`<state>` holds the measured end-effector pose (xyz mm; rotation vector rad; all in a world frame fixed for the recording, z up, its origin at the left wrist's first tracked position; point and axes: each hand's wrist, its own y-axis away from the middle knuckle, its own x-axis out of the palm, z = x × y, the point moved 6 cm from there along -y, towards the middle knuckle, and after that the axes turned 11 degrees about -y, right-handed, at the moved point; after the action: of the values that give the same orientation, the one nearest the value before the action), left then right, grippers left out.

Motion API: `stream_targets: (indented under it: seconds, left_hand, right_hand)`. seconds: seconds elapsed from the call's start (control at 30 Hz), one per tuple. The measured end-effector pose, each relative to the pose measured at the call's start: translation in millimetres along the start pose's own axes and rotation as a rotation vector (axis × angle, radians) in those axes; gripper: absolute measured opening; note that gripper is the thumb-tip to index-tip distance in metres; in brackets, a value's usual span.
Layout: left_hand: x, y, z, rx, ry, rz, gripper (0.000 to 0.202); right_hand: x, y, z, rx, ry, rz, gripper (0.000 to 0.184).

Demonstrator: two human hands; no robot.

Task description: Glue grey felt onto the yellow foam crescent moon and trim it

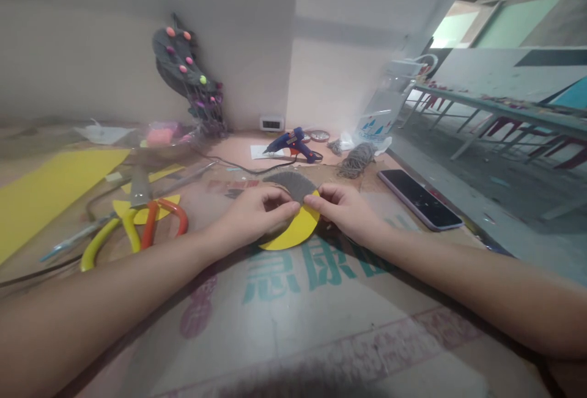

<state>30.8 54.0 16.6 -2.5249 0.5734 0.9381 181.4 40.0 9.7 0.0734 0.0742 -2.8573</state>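
Between my two hands is a crescent-shaped piece of yellow paper (pixel 296 231), partly covered on its far side by grey yarn-like strands (pixel 296 183) lying close together. My left hand (pixel 259 211) pinches its left part, thumb on top and fingers curled beneath. On the right edge, my right hand (pixel 343 208) pinches it the same way, the thumb tips nearly meeting. The fingers hide part of the piece. Left of my left hand lie scissors (pixel 145 208) with yellow and orange handles, over a yellow paper scrap (pixel 160 210).
Behind the hands are a blue glue gun (pixel 293 144), a bundle of grey yarn (pixel 358 159) and a small digital display (pixel 272 123). A phone (pixel 419 198) lies right. Yellow sheet (pixel 50 193) is at left. A grey crescent ornament (pixel 177 55) leans against the wall.
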Motion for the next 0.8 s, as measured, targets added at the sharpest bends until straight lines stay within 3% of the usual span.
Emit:
stream_targets:
  seconds: [0.5, 0.8]
  left_hand:
    - [-3.2, 0.8, -7.6, 0.055, 0.001, -0.002, 0.028]
    - [-0.1, 1.2, -4.0, 0.023, 0.044, 0.004, 0.030]
  right_hand:
    - [-0.3, 0.5, 1.0, -0.022, 0.024, 0.007, 0.035]
    - [-0.4, 0.6, 1.4, -0.026, 0.045, 0.013, 0.036]
